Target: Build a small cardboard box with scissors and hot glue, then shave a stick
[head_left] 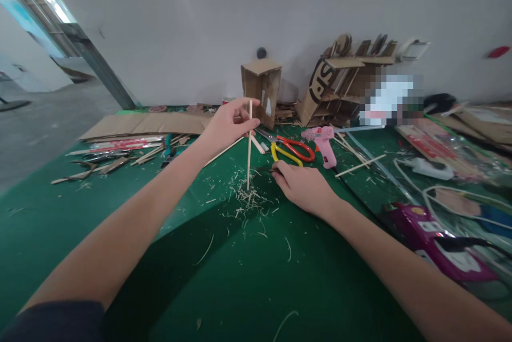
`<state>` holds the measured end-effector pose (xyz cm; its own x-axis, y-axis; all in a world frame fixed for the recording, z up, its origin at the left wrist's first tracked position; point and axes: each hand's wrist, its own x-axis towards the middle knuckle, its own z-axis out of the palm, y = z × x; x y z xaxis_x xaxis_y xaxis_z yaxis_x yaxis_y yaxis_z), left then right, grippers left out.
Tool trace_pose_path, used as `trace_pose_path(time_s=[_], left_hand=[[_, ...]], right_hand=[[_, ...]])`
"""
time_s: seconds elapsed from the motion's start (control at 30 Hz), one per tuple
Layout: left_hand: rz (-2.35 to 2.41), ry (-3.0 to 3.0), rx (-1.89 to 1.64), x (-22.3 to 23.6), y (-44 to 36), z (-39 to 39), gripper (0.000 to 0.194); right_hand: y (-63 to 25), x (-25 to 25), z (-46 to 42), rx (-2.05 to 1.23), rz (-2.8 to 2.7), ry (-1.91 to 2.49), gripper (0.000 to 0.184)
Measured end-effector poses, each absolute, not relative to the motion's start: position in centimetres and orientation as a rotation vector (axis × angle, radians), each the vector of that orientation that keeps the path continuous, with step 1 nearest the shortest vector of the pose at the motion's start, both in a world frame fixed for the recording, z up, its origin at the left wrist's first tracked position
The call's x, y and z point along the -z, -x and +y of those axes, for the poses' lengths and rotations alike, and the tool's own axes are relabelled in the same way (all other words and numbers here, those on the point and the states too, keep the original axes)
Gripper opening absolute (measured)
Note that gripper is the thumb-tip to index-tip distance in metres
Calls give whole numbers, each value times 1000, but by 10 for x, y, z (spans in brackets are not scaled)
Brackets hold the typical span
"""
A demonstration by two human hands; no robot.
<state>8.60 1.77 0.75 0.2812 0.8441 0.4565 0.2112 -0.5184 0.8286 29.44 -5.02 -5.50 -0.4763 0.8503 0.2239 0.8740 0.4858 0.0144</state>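
Note:
My left hand [230,120] pinches a thin wooden stick [249,158] near its top. The stick stands almost upright, its lower end over a small heap of pale wood shavings [250,200]. To the right of the heap, my right hand [302,184] is closed with thumb and forefinger together. A small dark tip shows at those fingers, but the thing they hold is mostly hidden. Just beyond that hand lie scissors with one red and one yellow handle [298,150]. A pink glue gun [325,147] rests to the right of the scissors.
A cardboard box [262,86] and a cardboard shelf [320,96] stand against the wall. At left lie a flat cardboard strip [148,126], loose sticks and green-handled pliers [168,144]. On the right are a purple device [440,246], a white power strip [430,168] and tangled cables.

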Motion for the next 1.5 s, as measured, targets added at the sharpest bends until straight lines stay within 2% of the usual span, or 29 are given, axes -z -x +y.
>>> trace_pose_path(time_s=[0.07, 0.1, 0.13, 0.27, 0.57, 0.73, 1.0, 1.2, 1.37, 1.5], left_hand=[[930, -1967, -1271, -12, -86, 14, 61], [934, -1996, -1269, -15, -86, 11, 66], [944, -2024, -1255, -16, -86, 9, 64], [979, -2063, -1207, -20, -90, 4, 39], [884, -2040, -1259, -22, -97, -1, 28], [864, -1920, -1330, -24, -97, 0, 13], [927, -1836, -1277, -29, -100, -7, 15], [903, -1825, -1276, -27, -100, -6, 16], [934, -1828, -1277, -26, -100, -6, 16], [931, -1826, -1278, -27, -103, -7, 15]], right_hand=[[-295, 56, -50, 208, -2521, 1467, 31], [-295, 57, -49, 228, -2510, 1448, 31], [-296, 57, -49, 252, -2503, 1425, 31], [-297, 48, -48, 363, -2495, 1352, 31], [-298, 16, -51, 810, -2331, 1315, 39], [-293, 24, -49, 840, -2328, 1316, 41], [-290, 34, -48, 778, -2333, 1437, 42], [-288, 58, -61, 610, -2607, 1343, 37], [-288, 41, -54, 717, -2359, 1426, 46], [-286, 34, -50, 740, -2272, 1452, 47]])
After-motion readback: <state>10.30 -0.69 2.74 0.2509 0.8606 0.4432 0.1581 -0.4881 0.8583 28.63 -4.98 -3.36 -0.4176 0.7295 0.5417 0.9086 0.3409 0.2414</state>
